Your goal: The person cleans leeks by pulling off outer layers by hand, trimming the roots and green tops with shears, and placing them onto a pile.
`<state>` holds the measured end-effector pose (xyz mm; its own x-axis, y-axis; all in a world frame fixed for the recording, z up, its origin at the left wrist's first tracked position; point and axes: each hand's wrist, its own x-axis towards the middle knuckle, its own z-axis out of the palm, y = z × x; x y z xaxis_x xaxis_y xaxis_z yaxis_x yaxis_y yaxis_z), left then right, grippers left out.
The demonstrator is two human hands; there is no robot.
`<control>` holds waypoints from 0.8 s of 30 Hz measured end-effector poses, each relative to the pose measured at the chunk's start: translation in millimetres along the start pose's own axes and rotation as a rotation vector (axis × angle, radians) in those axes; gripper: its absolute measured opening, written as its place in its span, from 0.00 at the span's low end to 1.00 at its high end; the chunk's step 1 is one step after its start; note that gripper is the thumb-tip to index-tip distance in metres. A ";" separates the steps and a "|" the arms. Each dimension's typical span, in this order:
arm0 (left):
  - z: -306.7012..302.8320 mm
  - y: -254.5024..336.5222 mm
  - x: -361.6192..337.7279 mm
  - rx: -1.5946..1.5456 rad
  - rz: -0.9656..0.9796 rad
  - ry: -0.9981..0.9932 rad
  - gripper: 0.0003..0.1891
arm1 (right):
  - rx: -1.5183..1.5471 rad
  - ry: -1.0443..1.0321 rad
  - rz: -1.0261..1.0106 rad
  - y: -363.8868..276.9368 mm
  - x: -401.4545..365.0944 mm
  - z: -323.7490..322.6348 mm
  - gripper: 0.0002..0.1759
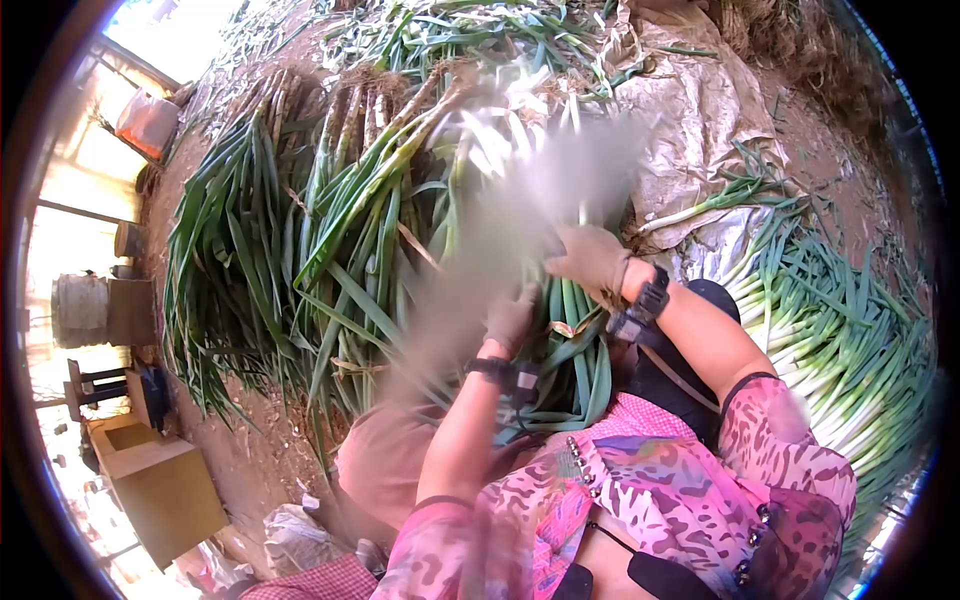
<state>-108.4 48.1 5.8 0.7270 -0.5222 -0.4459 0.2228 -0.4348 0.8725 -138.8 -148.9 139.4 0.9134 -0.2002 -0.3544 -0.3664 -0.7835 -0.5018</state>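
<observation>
My left hand (511, 318), in a brownish glove, is closed around the leaves of long green onions (573, 345) lying across my lap. Just above and to the right, my gloved right hand (590, 262) has its fingers curled in at the pale stalks of the same green onions. A grey blurred smear on the view hides part of the stalks and the fingertips. To the left lies a thick row of untrimmed green onions (235, 210), roots pointing away from me. On the right is a pile of green onions (820, 340) with clean white stalks.
A crumpled beige sheet (690, 120) covers the ground ahead, with a single green onion (705, 205) on it. Leaf scraps (480, 30) lie at the far side. A wooden box (155, 485) and a white plastic bag (300, 540) are at the lower left.
</observation>
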 end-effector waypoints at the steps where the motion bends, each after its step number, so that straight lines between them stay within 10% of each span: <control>1: 3.8 24.1 -21.3 -0.038 0.076 0.024 0.19 | 0.010 -0.019 0.005 -4.3 10.3 -5.7 0.28; 7: -4.7 37.9 -37.4 0.221 -0.002 -0.133 0.20 | -0.107 0.213 -0.126 72.4 132.6 62.6 0.25; 9: -22.7 7.5 -23.2 0.634 0.292 -0.059 0.20 | -0.098 0.155 -0.062 67.2 118.2 51.9 0.25; 14: -82.9 42.5 12.3 0.704 0.275 0.502 0.17 | -0.040 0.011 0.060 18.2 29.9 18.8 0.27; 22: -114.1 68.5 71.3 0.881 -0.189 0.144 0.28 | 0.100 -0.046 0.042 -1.7 -15.9 37.1 0.28; 24: -99.1 110.6 34.7 0.807 -0.055 0.074 0.26 | 0.155 -0.042 0.051 3.3 -17.6 39.5 0.28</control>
<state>5.8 54.6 106.7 0.7758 -0.4470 -0.4453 -0.2569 -0.8684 0.4242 -163.1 -124.8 112.8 0.8862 -0.2101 -0.4130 -0.4377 -0.6721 -0.5973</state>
